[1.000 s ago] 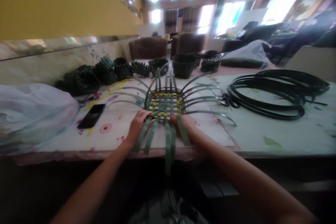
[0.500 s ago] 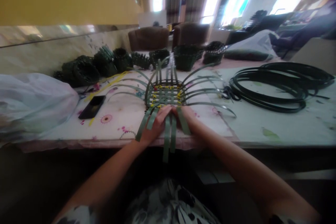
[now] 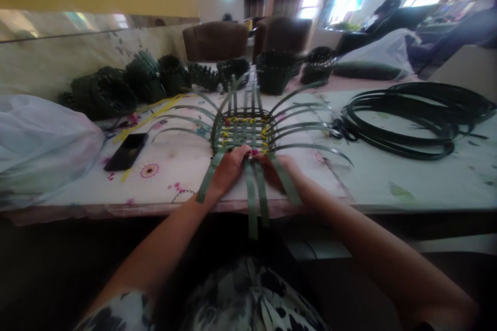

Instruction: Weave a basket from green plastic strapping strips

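A partly woven basket [image 3: 244, 133] of flat green strips lies before me, with yellow ties around its base and loose strips fanning out on every side. My left hand [image 3: 232, 164] is closed on its near edge, fingers bent around the strips. Close beside it, my right hand [image 3: 276, 169] grips the same edge, partly hidden by a hanging strip. Between my hands, green strips [image 3: 251, 196] hang over the table's front edge. A small red spot shows near my fingertips.
A black phone [image 3: 127, 152] and a white plastic bag [image 3: 42, 139] are on the left. Scissors [image 3: 342, 129] lie by a coil of dark strip [image 3: 399, 147] on the right. Several dark woven baskets [image 3: 275, 73] line the back. A person [image 3: 382, 13] sits beyond.
The view has tilted down slightly. My hands stay at the near edge; the strips between and beside them have shifted a little to the right.
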`<state>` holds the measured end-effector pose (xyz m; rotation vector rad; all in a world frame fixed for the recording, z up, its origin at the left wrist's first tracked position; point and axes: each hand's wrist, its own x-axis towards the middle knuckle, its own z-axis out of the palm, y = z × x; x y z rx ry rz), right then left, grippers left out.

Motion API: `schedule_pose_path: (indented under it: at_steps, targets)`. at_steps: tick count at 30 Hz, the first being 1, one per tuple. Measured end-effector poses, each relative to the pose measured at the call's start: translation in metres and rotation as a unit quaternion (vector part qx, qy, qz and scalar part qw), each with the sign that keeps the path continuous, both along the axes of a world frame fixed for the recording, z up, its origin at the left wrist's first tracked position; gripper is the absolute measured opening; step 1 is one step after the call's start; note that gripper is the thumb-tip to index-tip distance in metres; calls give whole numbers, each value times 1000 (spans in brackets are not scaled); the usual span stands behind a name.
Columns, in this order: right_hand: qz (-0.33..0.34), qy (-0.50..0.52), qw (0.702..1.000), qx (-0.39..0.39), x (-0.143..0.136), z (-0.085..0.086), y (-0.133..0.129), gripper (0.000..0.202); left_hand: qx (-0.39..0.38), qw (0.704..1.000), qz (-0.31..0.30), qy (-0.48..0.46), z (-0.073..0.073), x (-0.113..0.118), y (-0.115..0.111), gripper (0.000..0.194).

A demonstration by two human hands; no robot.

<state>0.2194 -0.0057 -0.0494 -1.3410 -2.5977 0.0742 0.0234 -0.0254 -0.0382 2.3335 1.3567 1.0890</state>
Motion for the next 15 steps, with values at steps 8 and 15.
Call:
schedule_pose_path:
  at_steps: [8, 15]
  targets:
    - [-44, 5, 999, 20, 4, 5, -20, 23, 3, 999, -26, -24, -1, -1, -2, 22]
    - [-109, -20, 994, 23, -2, 11, -24, 25, 16, 998, -59, 7, 4, 4, 0, 20]
